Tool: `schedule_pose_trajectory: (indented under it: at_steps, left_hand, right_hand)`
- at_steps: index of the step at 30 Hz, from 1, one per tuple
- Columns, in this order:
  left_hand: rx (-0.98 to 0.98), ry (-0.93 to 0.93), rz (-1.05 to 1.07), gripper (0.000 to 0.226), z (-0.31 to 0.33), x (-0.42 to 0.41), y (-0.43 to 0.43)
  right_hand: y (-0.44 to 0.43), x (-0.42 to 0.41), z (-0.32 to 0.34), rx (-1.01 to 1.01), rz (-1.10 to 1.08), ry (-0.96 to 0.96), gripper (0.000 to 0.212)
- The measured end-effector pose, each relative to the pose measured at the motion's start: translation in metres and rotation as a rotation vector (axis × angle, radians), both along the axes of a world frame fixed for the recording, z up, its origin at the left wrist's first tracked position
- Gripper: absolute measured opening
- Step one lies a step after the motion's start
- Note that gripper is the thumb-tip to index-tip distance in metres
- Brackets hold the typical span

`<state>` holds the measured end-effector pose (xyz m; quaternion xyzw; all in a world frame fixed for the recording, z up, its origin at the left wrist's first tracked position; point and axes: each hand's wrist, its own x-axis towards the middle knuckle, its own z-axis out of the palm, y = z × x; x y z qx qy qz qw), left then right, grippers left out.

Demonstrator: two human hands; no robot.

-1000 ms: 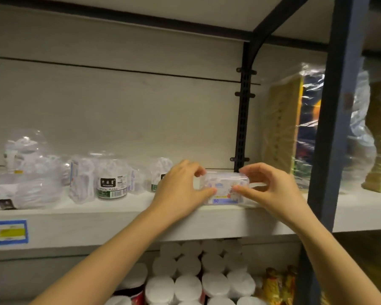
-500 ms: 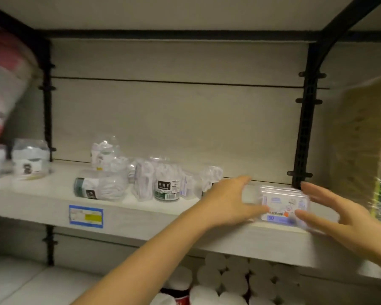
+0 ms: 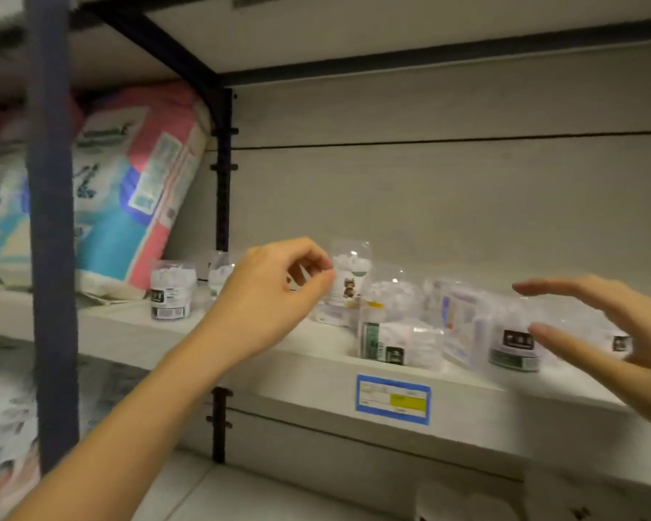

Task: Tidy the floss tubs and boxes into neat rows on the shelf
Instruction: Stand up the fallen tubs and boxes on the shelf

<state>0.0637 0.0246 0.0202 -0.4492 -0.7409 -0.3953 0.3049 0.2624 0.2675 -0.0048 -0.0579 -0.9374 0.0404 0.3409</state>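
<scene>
Several clear floss tubs and boxes stand loosely grouped on the pale shelf (image 3: 279, 364). One labelled tub (image 3: 173, 291) stands apart at the left, with another tub (image 3: 220, 272) behind it. A tall tub with a cartoon label (image 3: 352, 280) stands further back in the middle. In front of it a tub (image 3: 397, 342) lies on its side, next to flat boxes (image 3: 457, 317) and an upright green-banded tub (image 3: 515, 349). My left hand (image 3: 275, 295) hovers with loosely curled fingers just left of the tall tub, holding nothing. My right hand (image 3: 598, 325) is spread open in front of the right-hand tubs.
A large pink and blue soft pack (image 3: 136, 189) leans in the bay to the left, behind a dark upright post (image 3: 51, 220). A black bracket rail (image 3: 222, 189) divides the bays. A blue-edged price tag (image 3: 391, 398) sits on the shelf's front edge.
Both hands have let go of the clear box at the shelf's right end and moved left to the cluster of tubs. The view has swung left; that box is out of sight.
</scene>
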Motion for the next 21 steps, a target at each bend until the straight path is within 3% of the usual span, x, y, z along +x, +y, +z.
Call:
schedule_pose_trajectory:
  at_steps: [3, 8, 12, 17, 21]
  left_hand:
    - [-0.100, 0.004, -0.017, 0.006, -0.001, -0.042, -0.030]
    - [-0.206, 0.000, -0.076, 0.006, 0.001, -0.081, -0.048]
    - [-0.430, 0.011, -0.086, 0.024, 0.007, -0.094, -0.029]
    - [-0.758, -0.112, -0.021, 0.055, 0.032, -0.113, 0.025]
    - [-0.890, -0.198, -0.043, 0.045, 0.035, -0.124, 0.045]
  right_hand:
    - [-0.048, -0.053, 0.024, -0.017, -0.007, 0.168, 0.038]
    - [-0.080, -0.102, 0.041, -0.050, -0.071, 0.046, 0.038]
    - [-0.082, -0.124, 0.061, 0.019, -0.163, -0.011, 0.039]
    - [-0.084, -0.167, 0.098, -0.044, -0.198, -0.174, 0.062]
    - [-0.071, -0.214, 0.111, -0.118, -0.274, -0.236, 0.084]
